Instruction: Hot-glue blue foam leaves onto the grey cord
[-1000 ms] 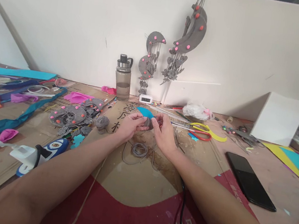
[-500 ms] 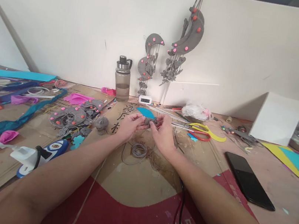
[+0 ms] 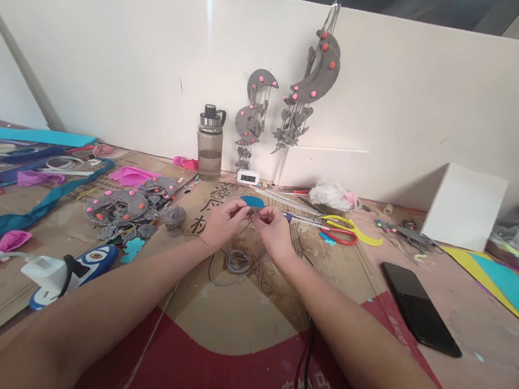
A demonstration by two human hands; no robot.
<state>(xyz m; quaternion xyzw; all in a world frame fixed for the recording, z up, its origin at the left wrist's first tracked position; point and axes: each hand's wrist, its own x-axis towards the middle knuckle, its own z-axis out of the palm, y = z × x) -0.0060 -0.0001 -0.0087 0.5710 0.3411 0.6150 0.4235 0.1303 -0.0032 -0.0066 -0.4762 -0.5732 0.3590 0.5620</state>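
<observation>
Over the middle of the cardboard, my left hand (image 3: 224, 223) and my right hand (image 3: 274, 234) meet, fingertips pinched together. Between them is a small grey piece (image 3: 253, 212), mostly covered by my fingers; whether it is felt or knotted cord is unclear. A thin strand seems to run down from it toward a loose coil of grey cord (image 3: 238, 261) just below my hands. To the left of my left hand sits a ball of grey yarn (image 3: 174, 218). Just behind my fingertips lies a blue rounded piece (image 3: 253, 201).
Scissors (image 3: 345, 236) lie to the right, near a black phone (image 3: 420, 308). A bottle (image 3: 209, 148) and a small clock (image 3: 248, 177) stand at the back. Grey moon hangings (image 3: 323, 74) hang on the wall. A plug (image 3: 45, 273) and felt scraps are on the left.
The camera has tilted up and turned slightly right. My fingertips have drawn closer together, and less of the grey piece shows between them.
</observation>
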